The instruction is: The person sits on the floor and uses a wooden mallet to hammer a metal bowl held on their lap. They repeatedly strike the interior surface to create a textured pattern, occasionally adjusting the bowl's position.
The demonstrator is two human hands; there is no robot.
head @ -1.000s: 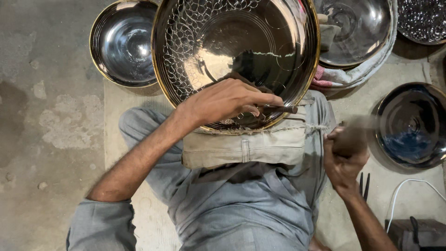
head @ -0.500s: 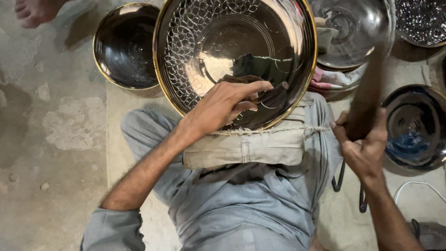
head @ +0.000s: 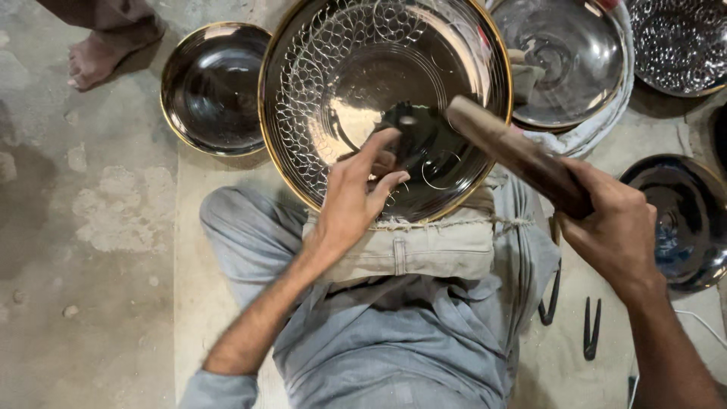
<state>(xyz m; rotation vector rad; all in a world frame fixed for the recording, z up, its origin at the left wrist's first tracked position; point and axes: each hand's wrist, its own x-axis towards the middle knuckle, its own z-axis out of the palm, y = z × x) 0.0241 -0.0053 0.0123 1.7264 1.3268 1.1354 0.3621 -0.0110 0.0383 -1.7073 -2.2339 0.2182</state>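
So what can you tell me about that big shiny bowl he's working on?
The big bowl is round, polished metal with a gold-coloured rim. Looping scale-like patterns are cut into its left and upper inside; the rest is mirror-smooth. It rests tilted on a cloth pad over the person's lap. The left hand presses a small tool against its inside, and the right hand holds a hammer over it.

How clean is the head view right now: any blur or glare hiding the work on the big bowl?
Head view: the hammer in the right hand is motion-blurred; the left hand is slightly soft. Bright glare streaks the large patterned bowl, partly washing out its engraving. Floor and side bowls are evenly lit.
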